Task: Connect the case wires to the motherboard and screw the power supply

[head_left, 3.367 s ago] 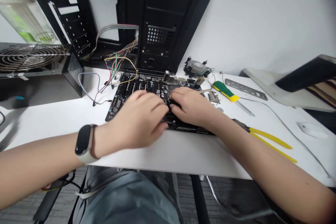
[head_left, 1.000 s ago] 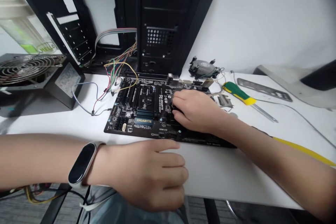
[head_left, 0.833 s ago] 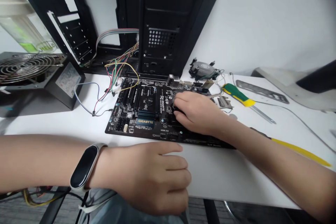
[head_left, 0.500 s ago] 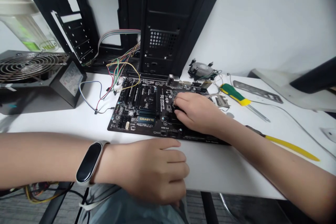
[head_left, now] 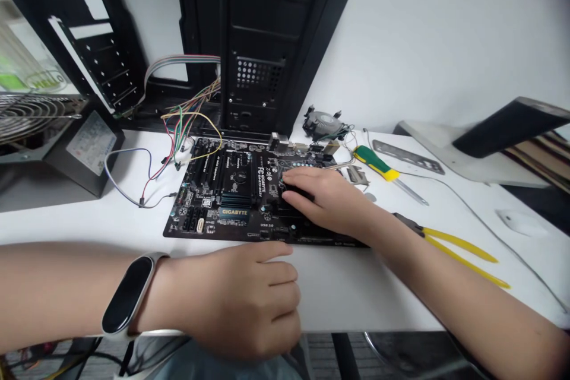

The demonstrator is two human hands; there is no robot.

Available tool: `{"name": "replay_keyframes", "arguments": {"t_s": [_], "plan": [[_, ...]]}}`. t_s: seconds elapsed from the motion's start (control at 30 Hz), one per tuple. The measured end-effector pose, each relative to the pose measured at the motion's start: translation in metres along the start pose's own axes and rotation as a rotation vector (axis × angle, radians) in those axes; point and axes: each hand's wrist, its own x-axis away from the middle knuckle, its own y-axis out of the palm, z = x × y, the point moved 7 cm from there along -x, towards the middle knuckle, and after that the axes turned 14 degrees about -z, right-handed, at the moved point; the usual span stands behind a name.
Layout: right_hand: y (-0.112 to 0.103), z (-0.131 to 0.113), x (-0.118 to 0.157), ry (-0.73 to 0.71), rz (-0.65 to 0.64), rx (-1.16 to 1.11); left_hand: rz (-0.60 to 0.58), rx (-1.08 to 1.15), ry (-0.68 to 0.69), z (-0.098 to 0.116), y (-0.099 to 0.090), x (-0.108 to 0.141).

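White desk (head_left: 347, 291) — right fingers (head_left: 297, 181) curled onto the motherboard (head_left: 214, 190), left hand (head_left: 236, 303) released beside it.

- board (head_left: 214, 172): black, with a gold-lettered GIGABYTE label
- case (head_left: 258, 74): black, its panel dotted with a grid of round holes
- ribbon cable (head_left: 178, 60): pale grey stripes
- loose wires (head_left: 180, 122): red, green, yellow and blue
- fan guard (head_left: 31, 113): silver concentric rings
- screwdriver handle (head_left: 376, 166): green and yellow
- pliers (head_left: 463, 255): yellow grips
- wristband (head_left: 127, 294): black face, white strap
- cloth (head_left: 534, 157): brown and cream stripes
- desk (head_left: 356, 303): white
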Motion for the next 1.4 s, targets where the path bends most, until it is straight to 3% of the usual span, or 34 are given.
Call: {"name": "replay_keyframes", "arguments": {"t_s": [0.2,0.4,0.7,0.83,1.1,1.4], "plan": [[-0.008,0.006,0.003,-0.026,0.089,-0.115,-0.002,-0.010,0.009,0.002,0.003,0.000],[-0.022,0.011,0.013,-0.005,0.160,-0.084,-0.023,-0.022,-0.005,0.004,0.004,0.000],[-0.029,0.039,0.030,0.166,0.050,-0.191,-0.042,0.008,-0.067,-0.002,0.006,0.001],[-0.024,0.038,0.027,0.091,-0.038,-0.225,-0.079,0.018,-0.070,-0.004,0.006,0.000],[-0.022,0.027,0.040,-0.148,-0.006,-0.211,-0.136,-0.001,-0.068,-0.002,0.007,-0.001],[-0.022,0.013,0.045,-0.175,0.082,-0.074,-0.072,0.135,-0.113,-0.010,0.013,-0.004]]}}
